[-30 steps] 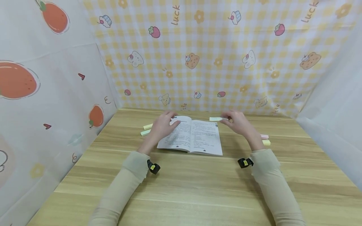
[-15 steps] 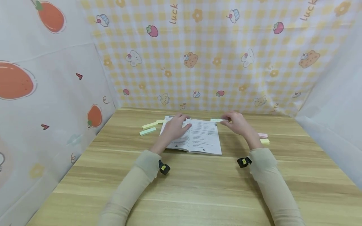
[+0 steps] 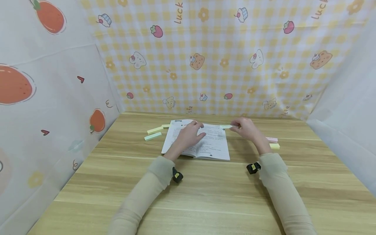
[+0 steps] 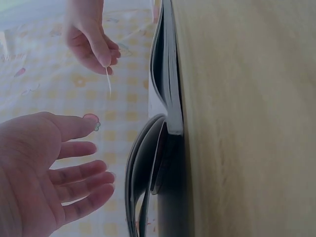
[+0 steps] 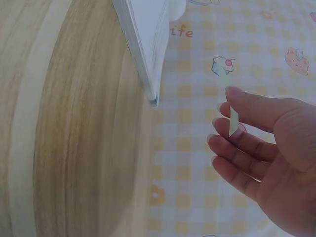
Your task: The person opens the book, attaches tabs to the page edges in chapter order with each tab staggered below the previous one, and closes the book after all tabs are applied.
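An open book [image 3: 212,143] with printed pages lies on the wooden table. Over its left page and middle fold is my left hand [image 3: 189,134], fingers spread and relaxed; the left wrist view shows that hand [image 4: 54,173] holding nothing, apart from the pages. Beside the book's upper right corner, my right hand [image 3: 245,128] pinches a pale green sticky tab [image 3: 225,127] between thumb and fingers. The tab reaches left across the corner of the right page. In the right wrist view the tab [image 5: 233,122] passes between the thumb and fingertips of the right hand [image 5: 276,143].
Left of the book lie a yellow sticky-note pad [image 3: 154,130] and a green pad [image 3: 152,136]. A yellow tab [image 3: 165,126] sticks out from the book's left edge. Pink [image 3: 272,140] and yellow pads [image 3: 274,146] lie right of it, partly behind the right forearm. A patterned curtain [image 3: 211,65] hangs behind.
My left hand has moved right, from the left page's outer edge toward the middle fold, uncovering the yellow tab. The right hand has lowered the green tab slightly toward the page corner.
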The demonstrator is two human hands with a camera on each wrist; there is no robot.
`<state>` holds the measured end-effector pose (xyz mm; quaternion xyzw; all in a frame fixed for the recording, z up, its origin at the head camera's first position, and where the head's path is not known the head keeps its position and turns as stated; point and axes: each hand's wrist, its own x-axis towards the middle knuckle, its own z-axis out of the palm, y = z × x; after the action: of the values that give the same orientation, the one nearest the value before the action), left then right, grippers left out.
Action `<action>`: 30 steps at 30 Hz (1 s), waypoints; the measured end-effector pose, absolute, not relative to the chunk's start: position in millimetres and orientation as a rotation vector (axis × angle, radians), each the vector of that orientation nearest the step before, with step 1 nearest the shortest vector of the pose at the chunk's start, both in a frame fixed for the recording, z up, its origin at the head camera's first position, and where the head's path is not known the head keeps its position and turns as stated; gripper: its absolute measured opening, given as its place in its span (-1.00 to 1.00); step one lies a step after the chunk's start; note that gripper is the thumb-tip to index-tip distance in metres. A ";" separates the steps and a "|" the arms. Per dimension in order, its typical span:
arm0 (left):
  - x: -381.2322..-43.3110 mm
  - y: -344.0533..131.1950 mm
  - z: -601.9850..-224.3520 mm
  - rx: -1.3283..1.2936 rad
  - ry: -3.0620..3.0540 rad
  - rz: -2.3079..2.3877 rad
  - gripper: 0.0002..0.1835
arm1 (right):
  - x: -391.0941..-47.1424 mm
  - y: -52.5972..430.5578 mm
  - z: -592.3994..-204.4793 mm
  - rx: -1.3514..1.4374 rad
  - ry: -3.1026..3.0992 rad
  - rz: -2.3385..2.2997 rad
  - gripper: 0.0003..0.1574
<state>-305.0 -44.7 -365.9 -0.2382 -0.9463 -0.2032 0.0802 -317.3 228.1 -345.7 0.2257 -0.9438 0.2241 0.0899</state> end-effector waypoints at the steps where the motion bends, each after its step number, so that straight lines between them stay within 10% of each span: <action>1: -305.0 -43.4 -366.7 -0.714 -2.839 -0.606 -0.57 | -317.9 228.4 -346.9 0.670 -2.810 0.668 -0.75; 30: -304.8 0.8 -376.7 -0.770 -2.963 -0.468 -0.59 | -331.3 239.9 -372.1 0.598 -2.917 0.650 -0.80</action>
<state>-304.8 0.8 -376.7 -0.2486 -0.9565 -0.1509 0.0225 -331.3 239.9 -372.1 0.1959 -0.9561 0.2130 0.0467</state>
